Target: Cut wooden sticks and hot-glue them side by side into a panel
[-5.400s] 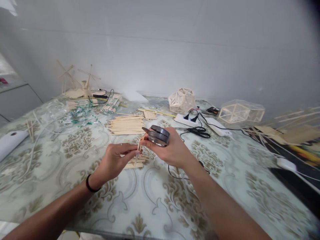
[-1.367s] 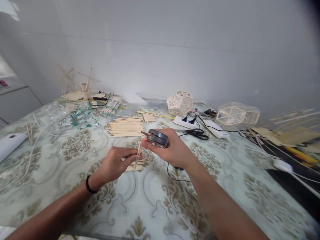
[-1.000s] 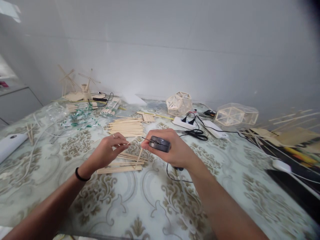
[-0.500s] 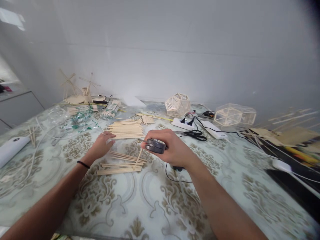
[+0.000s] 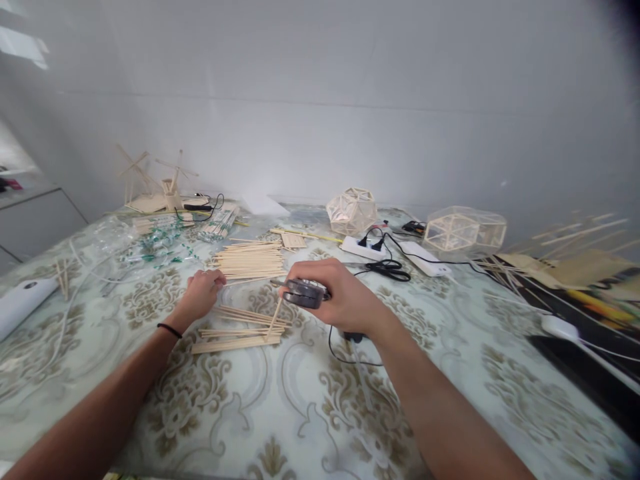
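My left hand (image 5: pixel 203 293) has its fingers closed at the left end of a thin wooden stick (image 5: pixel 247 281), just in front of a pile of similar sticks (image 5: pixel 250 259). Wrapped in my right hand (image 5: pixel 335 293) is a dark round-bodied tool (image 5: pixel 304 293), its narrow tip by the stick's right end. A short stick (image 5: pixel 273 320) slants down from beneath that tool. Several more sticks (image 5: pixel 235 343) lie nearer to me on the patterned tablecloth (image 5: pixel 225 427).
Behind are a power strip (image 5: pixel 363 249) with black cables and two wooden-framed polyhedra (image 5: pixel 351 210). Green-marked plastic wrappers (image 5: pixel 160 240) lie at left. A white device (image 5: pixel 25 307) sits at the far left, a black board (image 5: pixel 575 373) at right.
My left hand has closed its fingers and drawn slightly toward me, with a stick now apart from the pile's front edge. The view has shifted a little.
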Demonstrator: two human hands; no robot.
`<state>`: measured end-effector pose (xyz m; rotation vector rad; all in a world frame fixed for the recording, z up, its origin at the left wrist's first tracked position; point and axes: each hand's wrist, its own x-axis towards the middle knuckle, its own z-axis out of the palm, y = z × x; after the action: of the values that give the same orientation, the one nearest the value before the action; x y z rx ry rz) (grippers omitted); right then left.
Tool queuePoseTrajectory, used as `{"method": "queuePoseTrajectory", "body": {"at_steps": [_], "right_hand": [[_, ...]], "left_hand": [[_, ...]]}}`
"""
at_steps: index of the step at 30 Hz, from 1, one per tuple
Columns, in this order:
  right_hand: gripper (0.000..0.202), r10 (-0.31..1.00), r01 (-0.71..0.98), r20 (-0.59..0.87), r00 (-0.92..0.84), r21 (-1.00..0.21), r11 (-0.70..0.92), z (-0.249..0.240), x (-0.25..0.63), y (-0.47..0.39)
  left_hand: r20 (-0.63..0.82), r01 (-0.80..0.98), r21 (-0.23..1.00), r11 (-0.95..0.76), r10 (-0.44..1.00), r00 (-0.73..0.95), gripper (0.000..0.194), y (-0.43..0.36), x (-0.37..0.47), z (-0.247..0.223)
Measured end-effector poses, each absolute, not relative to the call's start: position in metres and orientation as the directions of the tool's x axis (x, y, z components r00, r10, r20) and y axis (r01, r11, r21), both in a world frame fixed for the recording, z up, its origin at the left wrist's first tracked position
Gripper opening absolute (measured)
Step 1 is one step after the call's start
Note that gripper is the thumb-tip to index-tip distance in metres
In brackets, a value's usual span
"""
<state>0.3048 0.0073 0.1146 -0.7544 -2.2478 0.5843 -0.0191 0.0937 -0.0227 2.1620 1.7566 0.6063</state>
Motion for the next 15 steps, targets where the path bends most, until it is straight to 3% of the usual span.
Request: {"method": "queuePoseTrajectory", "body": {"at_steps": [7, 15], "right_hand": [[0.021, 0.643, 0.332, 0.467, -0.607, -0.586, 0.739, 0.114, 0.305, 0.010], [0.025, 0.620, 0.305, 0.503, -0.603, -0.572, 0.761, 0.113, 0.302, 0.009]], "left_hand": [[0.283, 0.732, 0.631, -0.257, 0.955, 0.092, 0.036, 0.091, -0.016, 0.022], [0.549, 0.494, 0.655, -0.571, 0.810, 0.208, 0.030, 0.070, 0.014, 0.127]]}}
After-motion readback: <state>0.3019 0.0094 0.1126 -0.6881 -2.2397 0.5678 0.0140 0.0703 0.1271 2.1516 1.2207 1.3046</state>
